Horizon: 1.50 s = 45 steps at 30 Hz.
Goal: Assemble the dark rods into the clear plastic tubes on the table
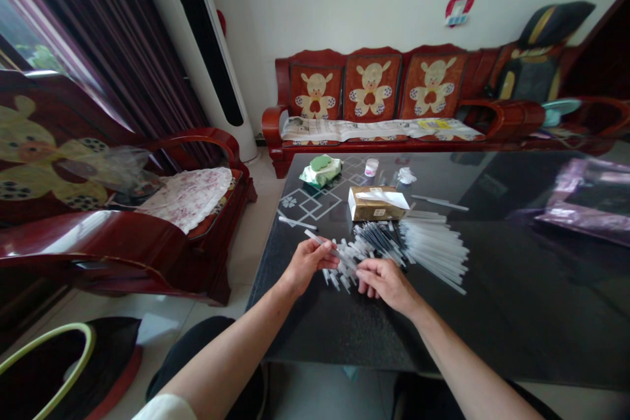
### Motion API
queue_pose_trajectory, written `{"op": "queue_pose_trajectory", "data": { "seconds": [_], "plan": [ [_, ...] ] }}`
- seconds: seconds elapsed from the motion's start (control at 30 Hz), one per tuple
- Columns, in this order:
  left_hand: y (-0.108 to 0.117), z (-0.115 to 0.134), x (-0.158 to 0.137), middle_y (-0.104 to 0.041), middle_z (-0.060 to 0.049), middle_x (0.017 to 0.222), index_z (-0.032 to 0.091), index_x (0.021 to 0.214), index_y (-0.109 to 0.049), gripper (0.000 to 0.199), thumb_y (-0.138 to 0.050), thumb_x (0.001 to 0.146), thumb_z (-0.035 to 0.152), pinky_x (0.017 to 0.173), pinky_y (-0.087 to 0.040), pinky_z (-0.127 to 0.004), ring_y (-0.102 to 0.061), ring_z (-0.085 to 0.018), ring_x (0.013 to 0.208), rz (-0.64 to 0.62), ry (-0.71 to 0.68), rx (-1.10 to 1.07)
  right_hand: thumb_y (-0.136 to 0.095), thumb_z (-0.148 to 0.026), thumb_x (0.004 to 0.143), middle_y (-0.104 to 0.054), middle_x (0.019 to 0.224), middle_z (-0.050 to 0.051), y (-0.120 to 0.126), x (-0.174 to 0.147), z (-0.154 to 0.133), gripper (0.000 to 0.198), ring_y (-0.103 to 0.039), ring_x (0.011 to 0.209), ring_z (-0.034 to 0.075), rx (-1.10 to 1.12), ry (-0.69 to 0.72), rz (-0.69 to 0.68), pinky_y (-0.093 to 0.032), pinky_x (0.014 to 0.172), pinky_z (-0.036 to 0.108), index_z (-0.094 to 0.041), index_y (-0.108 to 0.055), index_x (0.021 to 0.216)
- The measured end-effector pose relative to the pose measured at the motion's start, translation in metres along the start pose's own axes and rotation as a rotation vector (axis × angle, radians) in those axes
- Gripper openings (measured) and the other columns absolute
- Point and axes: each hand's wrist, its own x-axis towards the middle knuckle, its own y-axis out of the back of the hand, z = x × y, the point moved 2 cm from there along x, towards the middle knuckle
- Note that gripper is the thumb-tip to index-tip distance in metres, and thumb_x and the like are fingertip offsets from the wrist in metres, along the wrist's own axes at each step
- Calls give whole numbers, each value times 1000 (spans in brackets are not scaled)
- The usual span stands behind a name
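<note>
My left hand is closed around a slim translucent pen barrel, which slants down to the right across the fingers. My right hand is pinched close to the barrel's lower end; what its fingertips hold is too small to make out. Just under and between the hands lies a heap of short translucent pen caps. Behind it is a bunch of thin dark pen refills. To the right, many frosted pen barrels are fanned out on the dark glossy table.
A gold tissue box stands behind the refills. Farther back are a green wipes pack, a small white jar and crumpled tissue. Single pens lie left. Purple plastic packaging rests at right.
</note>
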Motion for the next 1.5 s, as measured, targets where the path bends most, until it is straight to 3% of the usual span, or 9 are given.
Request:
{"op": "queue_pose_trajectory", "data": {
  "seconds": [0.27,0.43,0.6,0.7,0.83,1.03,1.17,1.37,1.5],
  "plan": [
    [21,16,6,-69,-8,69,7,85,-64,36,-75,72,39,63,-56,-25,-66,-14,62,154,-63,-66,-57,-34,81,-66,59,3,23,-2,6,25,-54,48,10,-85,-40,50,-41,45,19,-13,-68,76],
    [37,25,11,-68,-7,69,6,85,-64,33,-76,72,34,62,-56,-23,-66,-13,62,297,-143,-123,-56,-35,79,-64,54,2,49,-2,21,24,-54,45,12,-186,-92,198,-41,46,21,-15,-68,72],
    [30,18,9,-68,-7,73,7,88,-63,33,-76,72,33,64,-56,-25,-67,-14,65,229,-108,-99,-55,-33,77,-65,53,2,73,-3,31,23,-59,50,15,-529,-185,464,-38,51,25,-19,-68,64],
    [18,11,6,-69,-8,74,8,87,-63,34,-75,73,37,65,-56,-26,-67,-14,65,123,-56,-63,-55,-37,79,-68,61,4,70,-3,26,24,-61,53,17,-549,-149,539,-41,55,27,-19,-71,81],
    [-2,0,-2,-68,-7,76,9,85,-64,35,-75,72,39,63,-54,-26,-65,-13,63,-52,-11,1,-45,-48,89,-66,61,4,34,1,13,40,-58,50,14,-162,-31,263,-42,51,25,-16,-67,81],
    [-21,-5,-9,-63,-4,66,8,88,-67,33,-74,74,37,58,-50,-23,-60,-12,58,-217,-21,118,-54,-50,85,-67,62,5,-15,-2,-2,39,-55,44,11,334,-82,-161,-40,41,20,-12,-63,84],
    [-13,9,-7,-64,-3,75,12,107,-63,43,-73,74,38,58,-51,-24,-60,-12,60,-165,-105,144,-58,-46,83,-64,54,2,-12,-6,-2,36,-50,38,8,407,-146,-199,-37,37,18,-11,-63,86],
    [-2,16,-4,-59,-1,64,10,96,-64,36,-66,80,42,54,-48,-23,-56,-11,53,-184,-166,293,-53,-51,85,-71,70,9,-11,-5,-3,45,-51,38,8,485,-184,-192,-29,32,16,-9,-62,98],
    [-7,13,-9,-59,-1,70,14,103,-60,34,-61,84,42,54,-46,-22,-55,-11,55,-260,-187,403,-49,-52,87,-66,58,4,-15,-4,-3,47,-35,28,3,516,-170,-214,-17,30,16,-9,-63,99]
  ]
}}
